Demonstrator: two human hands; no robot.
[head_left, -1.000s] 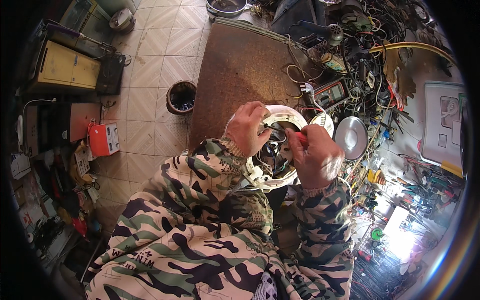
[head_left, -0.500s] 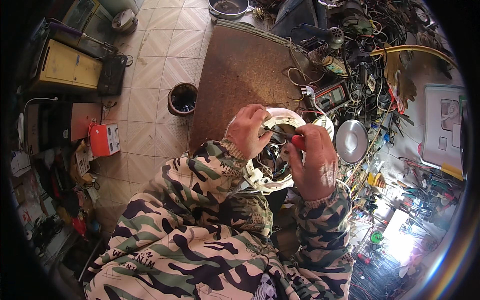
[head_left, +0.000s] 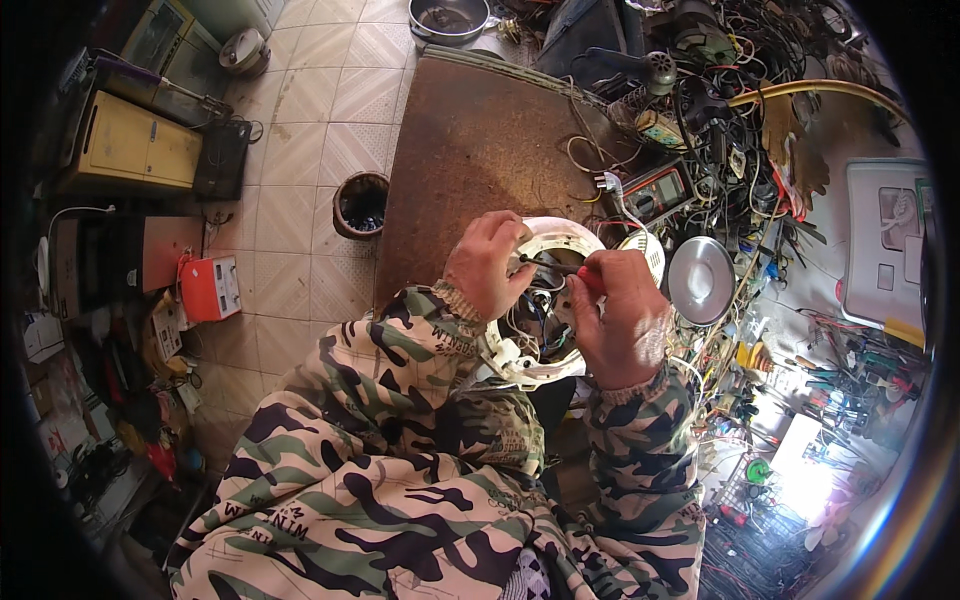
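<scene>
A round white appliance housing [head_left: 531,368] with wires and dark parts inside is in front of me, beside the rusty tabletop. My left hand [head_left: 485,262] rests at its upper left, fingers curled around something small or the rim, which they hide. My right hand [head_left: 622,315] grips a red-handled screwdriver [head_left: 589,278], its shaft pointing left across the opening toward my left fingertips. A white plug [head_left: 607,184] and a multimeter [head_left: 649,192] lie just beyond the housing, and a silver metal disc [head_left: 701,281] is to its right.
The rusty tabletop [head_left: 450,130] has a dark pot [head_left: 362,203] on the tiled floor beside it. Tangled cables, tools and a grey plastic case [head_left: 881,240] crowd the right. A pan [head_left: 448,18] is at the back. An orange box [head_left: 212,288] and cabinets line the left.
The view has shifted slightly. My hands stay at the housing; my right hand has moved a little with the screwdriver, which still points toward my left fingers.
</scene>
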